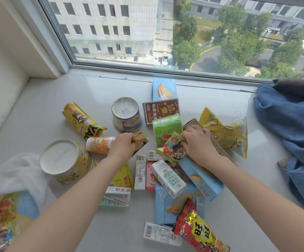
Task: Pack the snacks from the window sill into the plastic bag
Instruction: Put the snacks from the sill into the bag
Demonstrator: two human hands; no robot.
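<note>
Left of the snack pile [162, 160] on the window sill [38, 110], the plastic bag [16, 179] sits closest to the left hand [124, 144], which pinches a small dark packet [140, 140]; the right hand [198, 140] grips a colourful cartoon packet [171, 148], farther off.

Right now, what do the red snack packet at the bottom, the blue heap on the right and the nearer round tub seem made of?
Red snack packet: glossy plastic film, probably foil-lined; it crinkles and glints.
Blue heap: soft woven cloth, matte, lying in loose folds.
Nearer round tub: likely printed paperboard wall under a pale, smooth lid; the exact material is unclear.
</note>
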